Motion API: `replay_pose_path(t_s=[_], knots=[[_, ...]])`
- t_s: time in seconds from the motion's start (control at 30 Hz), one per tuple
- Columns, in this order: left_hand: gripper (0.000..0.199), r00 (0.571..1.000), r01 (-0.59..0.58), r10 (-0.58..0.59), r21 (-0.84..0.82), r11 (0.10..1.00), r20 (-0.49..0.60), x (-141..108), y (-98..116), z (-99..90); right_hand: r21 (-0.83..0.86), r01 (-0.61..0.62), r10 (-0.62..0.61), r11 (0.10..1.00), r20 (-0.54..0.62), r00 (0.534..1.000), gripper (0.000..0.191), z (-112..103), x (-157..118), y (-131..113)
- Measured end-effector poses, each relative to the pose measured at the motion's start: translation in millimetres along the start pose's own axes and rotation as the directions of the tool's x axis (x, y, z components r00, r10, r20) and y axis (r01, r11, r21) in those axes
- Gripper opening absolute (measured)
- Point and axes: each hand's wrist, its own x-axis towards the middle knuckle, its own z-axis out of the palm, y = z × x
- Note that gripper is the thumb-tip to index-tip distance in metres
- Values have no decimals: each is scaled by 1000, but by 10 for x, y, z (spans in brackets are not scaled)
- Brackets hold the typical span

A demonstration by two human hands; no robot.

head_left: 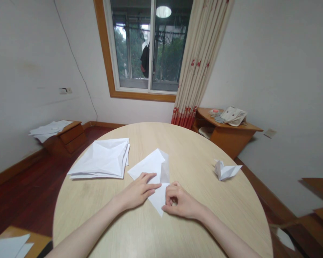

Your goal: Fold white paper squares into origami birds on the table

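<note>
A partly folded sheet of white paper lies on the round wooden table in front of me, one point of it toward me. My left hand rests flat on its left part, fingers spread. At the paper's right edge is my right hand, its fingers curled and the thumb touching the lower edge near the point. Whether the right fingers pinch the edge or only press on it is hard to see. The right side of the paper shows a thinner, greyish folded layer.
A stack of creased white paper sheets lies on the table's left. On the right stands a folded paper bird. Beyond the table are a wooden corner cabinet with a cloth bag, a small drawer unit and a curtained window.
</note>
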Motion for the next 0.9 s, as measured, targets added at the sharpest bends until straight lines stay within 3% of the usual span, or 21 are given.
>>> replay_pose_path(t_s=[0.13,0.27,0.37,0.5,0.67,0.9], knots=[[35,1000,-10,10,8,1000,-12,-5,46,13,-85,31,-44,996,-153,987,23,-60,4,53],[33,999,-35,35,56,998,-3,-7,92,0,-216,87,-151,972,-297,943,14,-115,-12,100],[38,999,-34,33,96,995,2,-8,136,-2,-333,101,-222,938,-349,910,19,-130,-24,129],[54,1000,-13,15,105,994,-17,-8,183,34,-512,71,-278,856,-339,899,33,-121,-27,129],[59,999,27,-26,65,998,-21,-5,200,75,-671,41,-307,740,-283,909,44,-107,-16,121],[76,1000,25,-25,-16,1000,7,-10,248,15,-662,23,-327,749,-339,882,31,-145,-22,181]])
